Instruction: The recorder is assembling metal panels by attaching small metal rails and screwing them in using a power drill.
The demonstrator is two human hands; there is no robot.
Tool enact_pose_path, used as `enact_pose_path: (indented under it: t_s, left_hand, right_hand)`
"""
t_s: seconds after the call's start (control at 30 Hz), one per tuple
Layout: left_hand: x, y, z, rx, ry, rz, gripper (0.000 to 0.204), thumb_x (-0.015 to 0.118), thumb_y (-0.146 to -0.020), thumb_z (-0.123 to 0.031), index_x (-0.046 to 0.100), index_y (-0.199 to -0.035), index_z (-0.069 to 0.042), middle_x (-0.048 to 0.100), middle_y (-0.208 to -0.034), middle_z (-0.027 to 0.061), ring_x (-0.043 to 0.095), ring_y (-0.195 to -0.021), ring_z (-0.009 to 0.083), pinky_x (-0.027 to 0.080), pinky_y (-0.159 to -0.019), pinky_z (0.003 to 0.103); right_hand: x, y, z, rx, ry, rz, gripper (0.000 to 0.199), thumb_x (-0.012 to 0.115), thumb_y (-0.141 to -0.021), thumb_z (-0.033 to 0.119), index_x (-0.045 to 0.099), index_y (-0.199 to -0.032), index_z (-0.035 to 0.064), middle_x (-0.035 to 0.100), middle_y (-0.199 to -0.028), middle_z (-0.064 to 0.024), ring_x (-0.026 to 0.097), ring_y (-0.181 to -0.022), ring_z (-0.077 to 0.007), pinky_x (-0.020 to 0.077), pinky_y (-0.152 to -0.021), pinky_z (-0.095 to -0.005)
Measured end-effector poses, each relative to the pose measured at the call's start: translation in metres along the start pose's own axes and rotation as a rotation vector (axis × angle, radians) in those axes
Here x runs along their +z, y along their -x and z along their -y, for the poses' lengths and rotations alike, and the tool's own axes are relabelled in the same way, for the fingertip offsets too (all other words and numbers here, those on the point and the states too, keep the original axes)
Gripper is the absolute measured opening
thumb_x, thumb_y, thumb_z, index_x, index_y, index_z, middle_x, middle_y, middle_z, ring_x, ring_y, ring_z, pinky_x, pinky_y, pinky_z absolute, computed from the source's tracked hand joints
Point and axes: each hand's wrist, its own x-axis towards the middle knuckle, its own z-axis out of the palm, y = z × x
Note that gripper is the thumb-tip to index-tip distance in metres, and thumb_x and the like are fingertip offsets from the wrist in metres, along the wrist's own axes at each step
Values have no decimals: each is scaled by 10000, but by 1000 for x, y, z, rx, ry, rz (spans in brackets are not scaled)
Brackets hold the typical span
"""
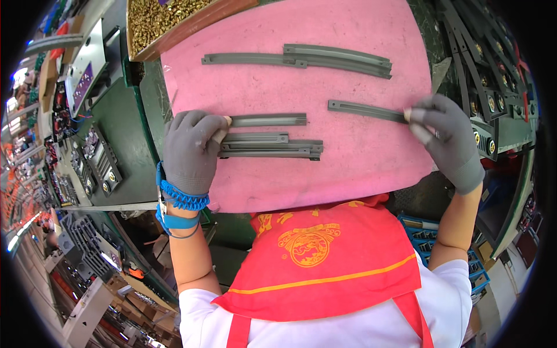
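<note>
On pink matting (354,174), the right hand (445,134) seemingly pinches a strip (366,109).

The left hand (194,145) hides the left end of one strip (270,120); whether it also touches the stack (270,148) just below is unclear. The right hand (444,133), blurred, covers the right end of a lone strip (365,109). The upper edge cuts off a bin (194,29) of brass pieces (168,23) too small to tell apart, while the right arm (455,232) partly hides a blue crate (419,221). Red straps (414,319) run out of frame at the lower edge.
</note>
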Motion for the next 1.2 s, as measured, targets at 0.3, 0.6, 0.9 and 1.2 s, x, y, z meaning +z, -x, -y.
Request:
enact_pose_path:
  t_s: [0.3, 0.6, 0.9, 1.2]
  left_hand:
    - [10, -50, 29, 127, 104, 27, 536, 629, -821, -55, 500, -1334, -145, 458, -1369, 214, 419, -1297, 381, 304, -1098, 455]
    - [18, 21, -1, -164, 385, -172, 361, 621, -821, 1, 570, -1177, -39, 564, -1236, 182, 526, -1170, 402, 455, -957, 404]
    - [15, 28, 6, 116, -103, -24, 520, 635, -843, -345, 530, -1332, -201, 452, -1404, 123, 440, -1248, 373, 275, -1093, 501]
    - [6, 79, -32, -125, 30, 88, 464, 651, -841, -202, 545, -1257, -26, 551, -1178, 200, 560, -1010, 387, 470, -837, 451]
  right_hand:
    - [66, -84, 2, -178, 157, -302, 248, 639, -833, 94, 682, -1075, 129, 594, -942, -113, 590, -826, -307, 488, -723, -387]
    - [106, -117, 54, -366, 156, -15, 231, 584, -823, 87, 698, -1020, 130, 584, -895, -133, 597, -836, -310, 501, -719, -411]
    - [105, -67, 89, -501, 432, -141, 350, 666, -754, 181, 645, -1102, 163, 579, -932, -45, 574, -906, -222, 438, -767, -372]
    - [123, -82, 104, -723, 572, 55, 311, 578, -763, 154, 611, -1072, 153, 570, -1089, -5, 551, -912, -177, 415, -827, -356]
